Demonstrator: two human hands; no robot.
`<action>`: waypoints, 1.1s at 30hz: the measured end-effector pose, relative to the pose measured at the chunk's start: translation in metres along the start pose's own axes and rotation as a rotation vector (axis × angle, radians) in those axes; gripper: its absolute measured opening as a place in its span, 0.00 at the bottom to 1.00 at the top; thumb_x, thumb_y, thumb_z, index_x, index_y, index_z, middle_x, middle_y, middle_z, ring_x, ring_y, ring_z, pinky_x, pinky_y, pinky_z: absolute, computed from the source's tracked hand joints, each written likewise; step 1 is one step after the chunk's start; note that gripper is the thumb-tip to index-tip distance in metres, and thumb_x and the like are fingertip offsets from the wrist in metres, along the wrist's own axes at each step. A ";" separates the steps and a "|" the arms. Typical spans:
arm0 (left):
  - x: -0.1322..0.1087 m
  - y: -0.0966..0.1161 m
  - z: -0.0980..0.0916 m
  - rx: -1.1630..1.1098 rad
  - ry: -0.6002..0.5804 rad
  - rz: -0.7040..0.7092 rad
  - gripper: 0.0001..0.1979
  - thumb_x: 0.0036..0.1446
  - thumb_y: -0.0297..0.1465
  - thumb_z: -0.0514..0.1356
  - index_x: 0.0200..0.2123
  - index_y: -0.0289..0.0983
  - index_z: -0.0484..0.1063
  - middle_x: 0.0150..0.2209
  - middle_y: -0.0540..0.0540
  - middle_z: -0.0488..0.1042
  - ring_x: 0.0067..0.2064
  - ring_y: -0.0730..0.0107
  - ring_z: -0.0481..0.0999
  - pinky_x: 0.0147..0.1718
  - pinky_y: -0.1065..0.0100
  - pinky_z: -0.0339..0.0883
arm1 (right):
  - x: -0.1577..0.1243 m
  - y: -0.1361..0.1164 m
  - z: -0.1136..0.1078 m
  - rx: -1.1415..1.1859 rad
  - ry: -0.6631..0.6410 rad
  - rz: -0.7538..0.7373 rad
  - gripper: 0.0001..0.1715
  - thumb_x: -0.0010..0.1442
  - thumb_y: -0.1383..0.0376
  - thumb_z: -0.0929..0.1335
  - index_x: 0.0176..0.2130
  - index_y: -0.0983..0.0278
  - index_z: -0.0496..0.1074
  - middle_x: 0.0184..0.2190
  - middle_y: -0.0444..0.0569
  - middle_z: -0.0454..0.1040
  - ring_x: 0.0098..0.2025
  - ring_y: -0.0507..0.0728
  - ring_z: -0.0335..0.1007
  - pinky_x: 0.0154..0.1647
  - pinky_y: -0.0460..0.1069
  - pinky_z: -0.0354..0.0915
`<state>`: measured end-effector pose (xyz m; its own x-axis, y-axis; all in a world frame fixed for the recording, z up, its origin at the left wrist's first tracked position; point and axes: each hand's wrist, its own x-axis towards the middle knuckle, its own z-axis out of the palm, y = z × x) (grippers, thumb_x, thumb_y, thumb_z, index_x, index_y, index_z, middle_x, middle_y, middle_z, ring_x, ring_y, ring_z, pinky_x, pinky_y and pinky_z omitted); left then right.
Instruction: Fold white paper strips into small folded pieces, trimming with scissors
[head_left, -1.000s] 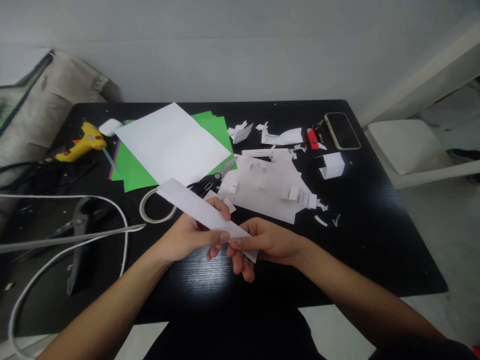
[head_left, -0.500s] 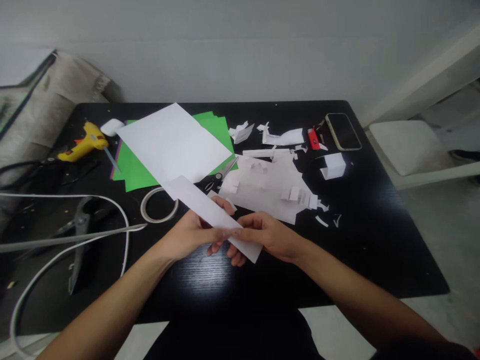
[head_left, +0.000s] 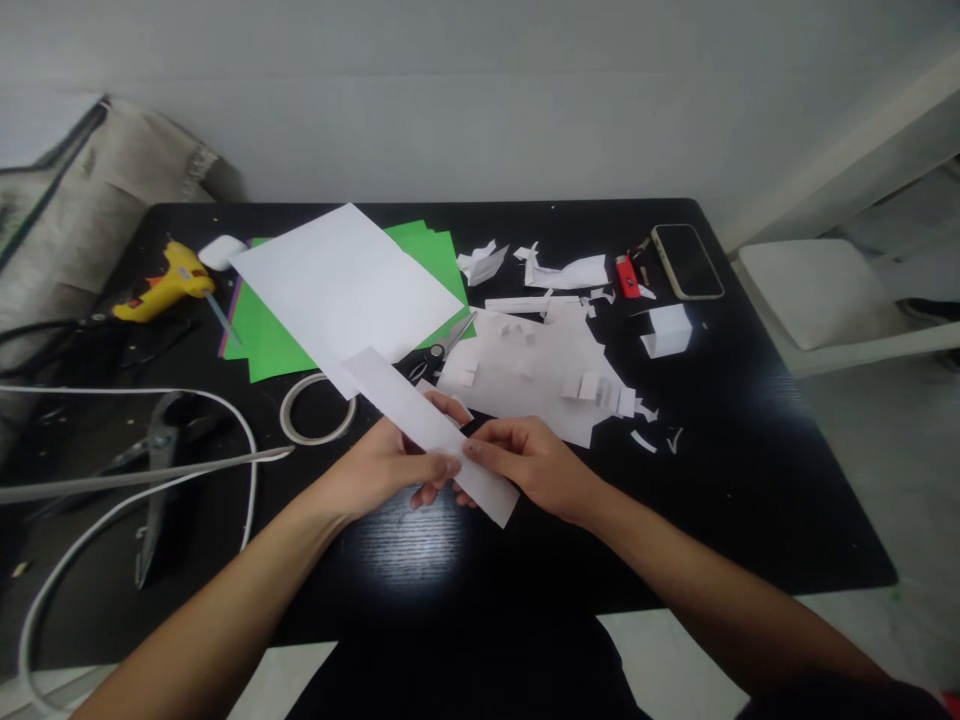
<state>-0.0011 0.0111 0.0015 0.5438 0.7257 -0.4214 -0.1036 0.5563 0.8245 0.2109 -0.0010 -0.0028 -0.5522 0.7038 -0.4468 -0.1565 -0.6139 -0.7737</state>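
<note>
A long white paper strip (head_left: 405,400) slants above the near part of the table, its far end overlapping a corner of a white paper sheet (head_left: 345,285). My left hand (head_left: 401,460) pinches the strip from the left, thumb on top and fingers beneath. From the right, my right hand (head_left: 529,465) grips the strip's lower part between thumb and fingers. Both thumbs lie close together on the paper. Just beyond the hands are black-handled scissors (head_left: 439,352), blades apart, and a roll of tape (head_left: 285,415).
Green sheets (head_left: 281,350) lie under the white sheet. A yellow glue gun (head_left: 169,285), white cable (head_left: 251,480) and pliers (head_left: 157,470) are at left. Paper scraps (head_left: 517,370), a red lighter (head_left: 627,277), a folded paper box (head_left: 666,332) and a phone (head_left: 686,262) sit to the right.
The strip has shifted slightly, its far end moving right. My right thumb has moved up a little, and fewer of my right fingers show beneath the paper.
</note>
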 end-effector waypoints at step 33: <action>0.001 0.004 0.005 -0.266 0.115 0.031 0.17 0.54 0.33 0.73 0.41 0.36 0.70 0.21 0.54 0.72 0.18 0.77 0.68 0.15 0.78 0.65 | -0.007 0.008 0.004 -0.665 0.298 -0.739 0.04 0.66 0.67 0.72 0.43 0.59 0.79 0.44 0.51 0.82 0.47 0.59 0.80 0.52 0.56 0.74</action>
<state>0.0029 0.0121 0.0067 0.4406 0.7768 -0.4499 -0.3417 0.6086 0.7162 0.2098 -0.0117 -0.0038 -0.2635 0.9400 0.2168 0.1595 0.2641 -0.9512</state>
